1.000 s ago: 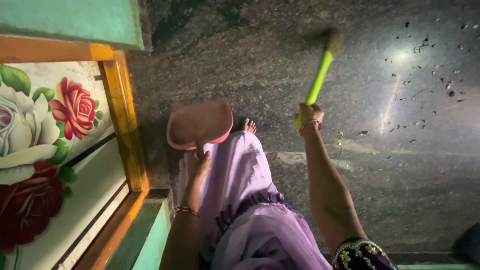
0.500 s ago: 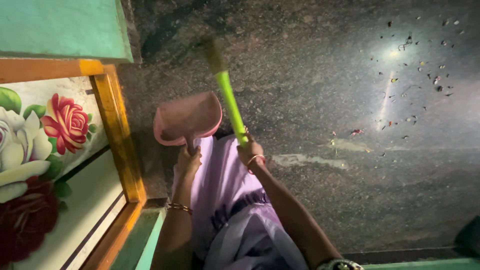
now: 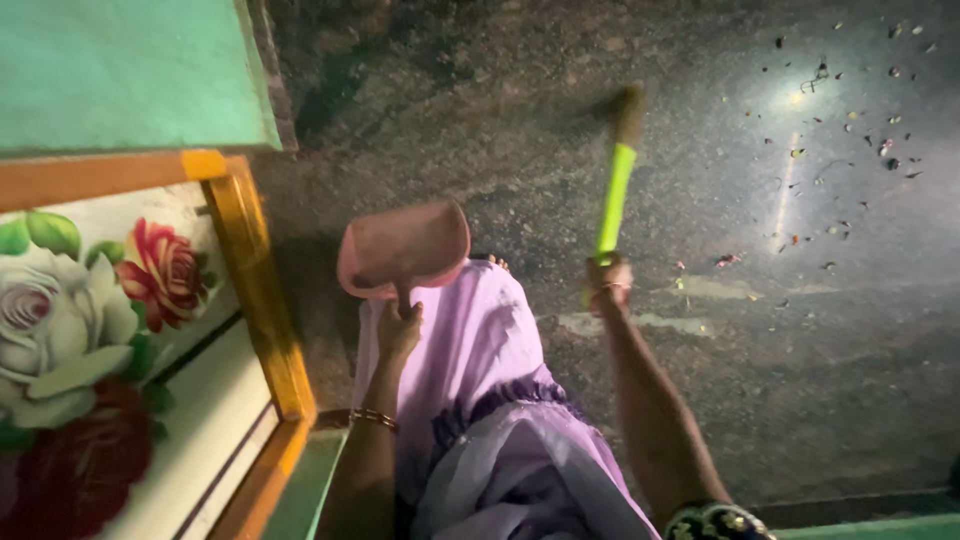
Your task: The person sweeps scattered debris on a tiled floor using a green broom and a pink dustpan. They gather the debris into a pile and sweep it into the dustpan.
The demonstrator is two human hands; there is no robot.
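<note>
Now my left hand grips the smooth pink plastic dustpan; my right hand clasps the broom by its glossy lime-green handle above speckled stone floor.

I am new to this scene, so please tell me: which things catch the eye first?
At centre, the left hand holds a pink plastic dustpan, and the right hand grips a bright green-handled broom above the dark speckled stone floor. At left is a painted rose panel.
</note>
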